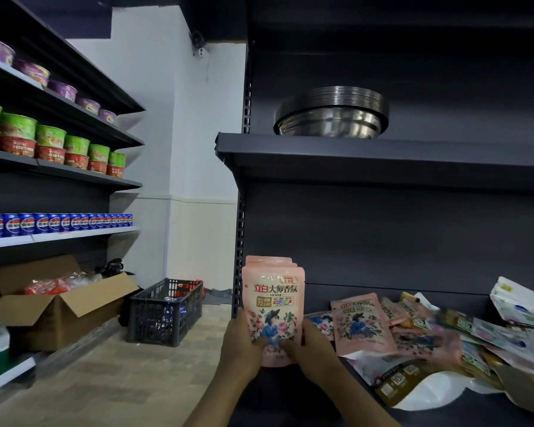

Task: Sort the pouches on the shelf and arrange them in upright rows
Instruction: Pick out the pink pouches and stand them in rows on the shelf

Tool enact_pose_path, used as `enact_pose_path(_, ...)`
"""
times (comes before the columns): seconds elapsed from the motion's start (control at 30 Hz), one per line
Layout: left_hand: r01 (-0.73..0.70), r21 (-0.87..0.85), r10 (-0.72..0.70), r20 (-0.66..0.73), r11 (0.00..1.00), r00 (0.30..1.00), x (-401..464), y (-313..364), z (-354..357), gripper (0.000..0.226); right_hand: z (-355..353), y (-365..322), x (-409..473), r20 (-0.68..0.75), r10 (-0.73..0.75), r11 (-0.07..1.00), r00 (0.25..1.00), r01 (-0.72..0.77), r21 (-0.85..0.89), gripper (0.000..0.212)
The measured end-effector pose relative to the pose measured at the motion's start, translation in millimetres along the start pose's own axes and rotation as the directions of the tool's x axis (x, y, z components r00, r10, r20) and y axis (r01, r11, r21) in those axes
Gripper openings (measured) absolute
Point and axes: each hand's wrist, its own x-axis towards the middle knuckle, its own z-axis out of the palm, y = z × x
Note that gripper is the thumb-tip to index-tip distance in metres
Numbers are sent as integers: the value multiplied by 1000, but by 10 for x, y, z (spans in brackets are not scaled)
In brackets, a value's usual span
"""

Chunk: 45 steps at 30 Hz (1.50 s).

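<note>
At the far left of the frame, dark metal store shelves hold rows of purple, green and red instant noodle cups [48, 143], with blue drink cans [56, 224] on the shelf below. Lower left, an open brown cardboard box [59, 306] sits on the floor beside a dark plastic crate [165, 312].

In the lower centre, a person's two bare hands hold a small upright stack of pink floral stand-up pouches [273, 306] at the left end of the dark lower shelf [290, 405]. The left hand [239, 343] grips the stack's lower left edge, and the right hand [309, 346] grips the lower right, thumbs across the front. At least three pouches show, their tops staggered behind the front one.

To the right lies a jumbled heap of loose pouches [429, 343], pink, white, green and gold, flat and overlapping. In the upper right, stacked steel bowls [330, 114] sit on the shelf above.

The pouches look light, soft-sided and glossy, so probably slippery against each other. Squeezing the stack from both sides low down, near the fuller base, seems the surest hold. Released carelessly, they could slump or fan out.
</note>
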Motion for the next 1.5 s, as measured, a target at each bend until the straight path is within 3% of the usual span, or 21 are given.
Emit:
enact_pose_path(0.63, 41, 11, -41, -46, 999, 998, -17, -47, 123, 45, 30, 78, -13, 36, 22, 1000, 999, -21, -17, 38)
enact_pose_path(0.73, 43, 104, -28, -143, 994, 989, -114, 75, 131, 61, -35, 60, -40, 72, 48, 999, 996, -46, -29, 43)
enact_pose_path(0.8, -2, 192, 60, -299, 981, 952, -222, 250, 124, 68, -141, 41, -62, 59, 45, 994, 997, -39, -104, 43)
enact_pose_path(0.87, -139, 268, 243, -405, 953, 881, -290, 413, 198, 54, -312, 24, -77, -15, 41, 979, 999, -43, -200, 36)
enact_pose_path(0.93, -293, 281, 390, -404, 914, 827, -340, 592, 325, 36, -519, 24, -65, -124, 32, 966, 992, -63, -251, 29)
enact_pose_path(1.0, -399, 204, 445, -310, 894, 840, -357, 763, 470, 23, -712, 36, -36, -215, 40, 959, 976, -98, -267, 26)
enact_pose_path(1.07, -401, 111, 415, -167, 909, 895, -336, 880, 665, 16, -878, 74, -10, -262, 42, 946, 964, -122, -299, 20)
enact_pose_path(1.17, -260, 118, 251, 85, 958, 964, -199, 918, 996, 26, -1060, 162, 28, -310, 56, 926, 949, -166, -340, 17)
enact_pose_path(1.27, -54, 29, 42, 322, 998, 946, -63, 903, 1242, 43, -1159, 267, 53, -352, 95, 913, 931, -223, -342, 24)
enact_pose_path(1.37, 101, 57, -114, 337, 993, 935, 49, 876, 1398, 44, -1207, 364, 64, -352, 139, 927, 926, -247, -284, 34)
enact_pose_path(1.5, 238, 56, -245, 235, 970, 941, 160, 882, 1519, 48, -1244, 465, 118, -309, 225, 941, 924, -288, -178, 41)
